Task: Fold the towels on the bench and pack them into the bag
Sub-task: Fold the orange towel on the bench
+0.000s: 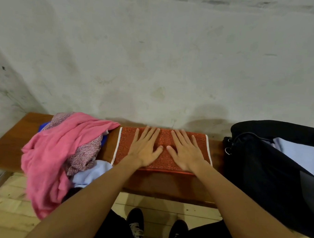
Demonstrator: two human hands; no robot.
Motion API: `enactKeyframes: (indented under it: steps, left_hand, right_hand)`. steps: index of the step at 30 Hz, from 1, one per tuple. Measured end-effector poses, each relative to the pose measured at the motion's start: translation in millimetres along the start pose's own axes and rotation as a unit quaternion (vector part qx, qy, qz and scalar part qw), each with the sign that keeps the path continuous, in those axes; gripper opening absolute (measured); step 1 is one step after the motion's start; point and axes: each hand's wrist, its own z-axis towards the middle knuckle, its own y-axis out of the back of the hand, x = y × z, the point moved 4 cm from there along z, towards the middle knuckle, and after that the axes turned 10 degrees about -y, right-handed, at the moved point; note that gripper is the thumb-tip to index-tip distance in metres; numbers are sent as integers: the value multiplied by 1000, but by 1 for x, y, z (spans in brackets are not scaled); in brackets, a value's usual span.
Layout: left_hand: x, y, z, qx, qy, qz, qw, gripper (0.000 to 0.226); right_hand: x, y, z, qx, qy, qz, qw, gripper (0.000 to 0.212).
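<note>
- Head view: left hand [144, 150] and right hand [186, 153] spread flat, pressing the orange towel [163, 137].
- Towel lies mid-counter [7, 149], apparently folded once; long axis left-right, along the counter.
- Pile [62, 147] at left unfolded.
- Bag [257, 167] at right, open, pale cloth inside; most work remains.

No readable text, labels, brands or numbers anywhere in view.
</note>
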Motion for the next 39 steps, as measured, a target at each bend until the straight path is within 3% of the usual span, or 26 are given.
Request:
enactKeyframes:
  steps: [7,12,17,26,30,33,36,39]
  left_hand:
    - [10,-29,7,30,13,25,999,74]
    - [15,-32,6,21,22,45,999,87]
    - [23,-30,4,7,35,58,998,85]
    - [56,-28,-12,-9,67,77,995,82]
    - [57,-27,-14,-11,71,78,994,84]
    - [47,-23,-9,-10,68,51,996,86]
    - [13,-17,0,-29,28,43,998,78]
    - [-20,-19,15,-29,5,23,999,70]
  right_hand:
    - [-10,-28,11,-7,-24,21,999,71]
    - [-18,-38,11,-57,-33,25,998,77]
    - [-42,-40,8,-82,-51,44,994,84]
    - [-81,-40,6,-50,-97,42,993,94]
    - [-76,-37,3,-36,-108,10,993,93]
    - [-65,-30,1,-74,-102,14,992,92]
    - [-36,-25,4,-106,-50,39,992,83]
    - [-1,-26,12,-91,-9,60,994,74]
